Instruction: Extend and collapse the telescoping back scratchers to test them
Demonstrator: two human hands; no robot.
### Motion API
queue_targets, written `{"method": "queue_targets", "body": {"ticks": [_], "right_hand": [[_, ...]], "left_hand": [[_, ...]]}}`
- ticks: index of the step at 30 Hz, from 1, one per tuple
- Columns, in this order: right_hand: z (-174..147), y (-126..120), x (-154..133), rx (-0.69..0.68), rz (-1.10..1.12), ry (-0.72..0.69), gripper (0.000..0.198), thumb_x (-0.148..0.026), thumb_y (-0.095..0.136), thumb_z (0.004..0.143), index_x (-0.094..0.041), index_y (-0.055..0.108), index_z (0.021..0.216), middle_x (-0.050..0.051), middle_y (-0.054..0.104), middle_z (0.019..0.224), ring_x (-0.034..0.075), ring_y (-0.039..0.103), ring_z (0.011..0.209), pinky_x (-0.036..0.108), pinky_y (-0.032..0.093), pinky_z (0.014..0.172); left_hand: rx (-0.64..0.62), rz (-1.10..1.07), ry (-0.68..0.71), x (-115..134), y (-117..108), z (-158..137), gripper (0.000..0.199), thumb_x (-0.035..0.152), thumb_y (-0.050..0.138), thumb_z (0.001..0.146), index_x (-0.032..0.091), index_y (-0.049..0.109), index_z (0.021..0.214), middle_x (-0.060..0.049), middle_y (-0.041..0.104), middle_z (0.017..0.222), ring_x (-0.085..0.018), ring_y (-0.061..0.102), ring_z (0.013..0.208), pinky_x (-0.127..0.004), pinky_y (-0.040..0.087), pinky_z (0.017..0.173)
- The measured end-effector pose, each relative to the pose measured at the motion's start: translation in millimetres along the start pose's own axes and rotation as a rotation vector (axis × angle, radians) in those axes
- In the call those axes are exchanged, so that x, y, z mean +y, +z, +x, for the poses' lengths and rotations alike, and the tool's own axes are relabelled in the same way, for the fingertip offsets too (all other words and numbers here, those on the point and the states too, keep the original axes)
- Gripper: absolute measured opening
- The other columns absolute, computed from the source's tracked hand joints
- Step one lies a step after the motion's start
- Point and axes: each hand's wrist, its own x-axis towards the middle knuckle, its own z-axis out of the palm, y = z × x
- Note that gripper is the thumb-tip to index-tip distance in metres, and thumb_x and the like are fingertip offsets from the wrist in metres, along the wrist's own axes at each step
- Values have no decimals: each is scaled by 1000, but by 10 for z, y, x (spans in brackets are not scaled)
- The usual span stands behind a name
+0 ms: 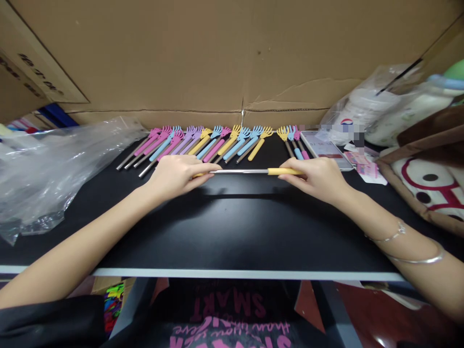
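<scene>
A telescopic back scratcher [241,171] with a silver rod and yellow ends is held level above the black table. My left hand [177,171] pinches its left end, where a bit of yellow shows and the claw is hidden by the fingers. On the other end, my right hand [315,176] grips the yellow handle between thumb and fingers. Behind my hands lies a row of pink, blue, purple and yellow back scratchers [213,145], claws toward the back. A smaller group of back scratchers [292,140] rests just beyond my right hand.
Clear plastic bags [65,169] cover the table's left side. A phone [326,151] lies at right, beside pink cards [366,166]. Further right stand a bagged cup [366,113], a bottle [409,111] and a brown cloth bag [427,179]. A cardboard wall [203,58] closes the back.
</scene>
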Motion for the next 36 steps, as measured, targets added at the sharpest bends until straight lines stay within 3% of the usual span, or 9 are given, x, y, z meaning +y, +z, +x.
{"method": "queue_targets", "body": {"ticks": [11,17,22,31,36], "right_hand": [[2,-7,-40,-79,138,51,39,-53,41,91,-23,64,86,-3,57,53,11,46,43,23,29,49],[-19,46,-51,-166,179,30,36,-47,36,94,-23,62,89,-2,64,62,13,55,52,24,31,53],[-7,15,-73,-179,155,27,37,-47,35,94,-23,62,88,-1,63,61,13,54,51,24,29,52],[-3,-28,-114,-82,78,33,39,-48,37,93,-23,65,87,-2,61,57,12,51,48,24,28,49],[7,-60,-131,2,118,52,33,-47,44,91,-23,67,87,-1,65,63,12,53,52,24,30,51]], "left_hand": [[60,126,54,-9,-125,49,29,37,46,94,32,73,102,0,62,56,-12,53,55,-26,29,48],[4,138,26,8,-138,49,30,39,44,94,33,72,106,-1,59,55,-13,50,54,-28,27,47],[36,164,65,6,-117,39,29,37,46,94,33,73,103,0,60,55,-13,52,54,-27,28,48],[72,96,93,-18,-78,39,29,33,46,94,29,73,100,2,65,59,-11,57,57,-24,31,49],[18,53,41,-37,-92,41,30,35,44,94,29,73,100,1,69,66,-11,61,61,-24,34,51]]}}
